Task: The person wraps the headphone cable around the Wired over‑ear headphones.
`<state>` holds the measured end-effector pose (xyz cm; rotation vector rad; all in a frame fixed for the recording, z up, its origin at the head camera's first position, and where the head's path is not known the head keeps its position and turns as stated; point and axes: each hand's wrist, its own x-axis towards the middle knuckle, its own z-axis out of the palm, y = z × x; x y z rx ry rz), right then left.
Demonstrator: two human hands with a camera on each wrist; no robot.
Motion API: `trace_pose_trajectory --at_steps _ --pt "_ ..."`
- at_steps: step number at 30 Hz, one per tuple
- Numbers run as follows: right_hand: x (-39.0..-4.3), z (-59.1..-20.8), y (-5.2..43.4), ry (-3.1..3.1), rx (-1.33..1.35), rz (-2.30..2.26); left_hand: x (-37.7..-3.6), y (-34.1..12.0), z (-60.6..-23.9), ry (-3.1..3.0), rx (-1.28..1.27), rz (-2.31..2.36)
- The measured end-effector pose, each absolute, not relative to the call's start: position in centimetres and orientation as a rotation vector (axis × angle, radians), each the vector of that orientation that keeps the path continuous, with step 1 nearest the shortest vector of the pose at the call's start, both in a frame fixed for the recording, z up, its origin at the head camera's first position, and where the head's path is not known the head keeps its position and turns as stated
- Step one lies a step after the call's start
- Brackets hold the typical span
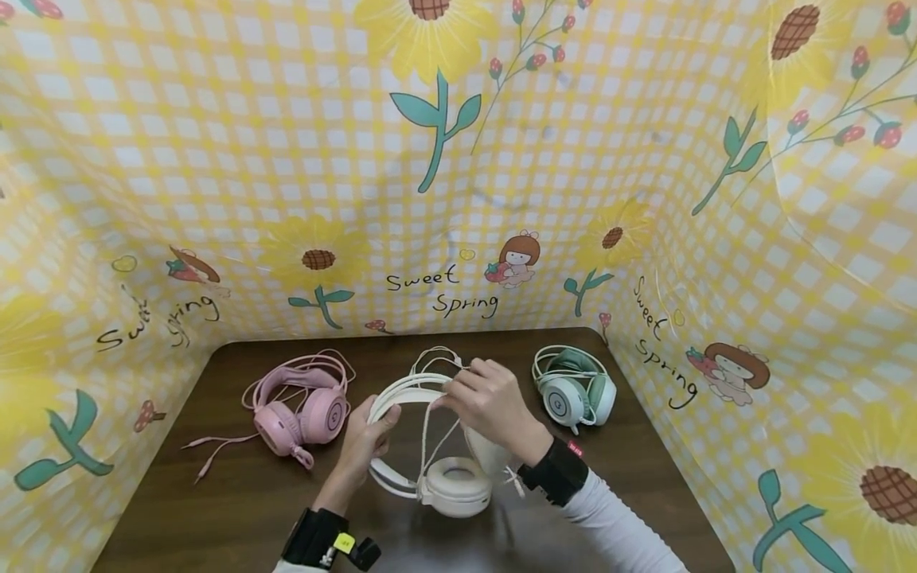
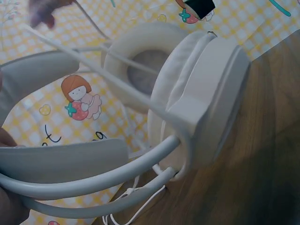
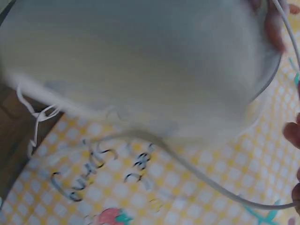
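Note:
White over-ear headphones (image 1: pixel 458 497) are held up over the middle of the dark table, ear cups hanging low. My left hand (image 1: pixel 358 446) grips one side of their double-bar headband (image 2: pixel 89 190), thumb on top. At the other side of the band, my right hand (image 1: pixel 494 402) pinches the white cable (image 2: pixel 117 84), which rises from the near ear cup (image 2: pixel 206 103) in a stretched line. Blurred in the right wrist view, the other cup (image 3: pixel 131 61) fills much of the picture, with the cable curving below it toward the fingers (image 3: pixel 293 136).
Pink headphones (image 1: pixel 325 414) lie on the table (image 1: pixel 215 509) at left, their split plugs (image 1: pixel 204 469) trailing outward. Pale green and white headphones (image 1: pixel 566 402) sit at the back right. A yellow checked cloth (image 1: pixel 444 207) with flowers rises behind and along both sides.

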<state>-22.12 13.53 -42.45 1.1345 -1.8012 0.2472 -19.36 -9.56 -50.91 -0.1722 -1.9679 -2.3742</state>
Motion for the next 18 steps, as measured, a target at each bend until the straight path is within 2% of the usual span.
trace_pose_trajectory --at_steps 6,12,18 --pt "-23.3 -43.3 16.3 -2.069 1.145 0.385 -19.1 -10.3 -51.0 -1.907 -0.329 -2.473" --pt "-24.6 -45.2 18.4 -2.199 1.164 0.748 -19.4 -11.0 -51.8 -1.666 -0.571 -2.61" --pt "-25.0 -47.0 19.5 -2.334 1.004 1.166 -19.6 -11.7 -52.3 -1.371 -0.745 -2.826"
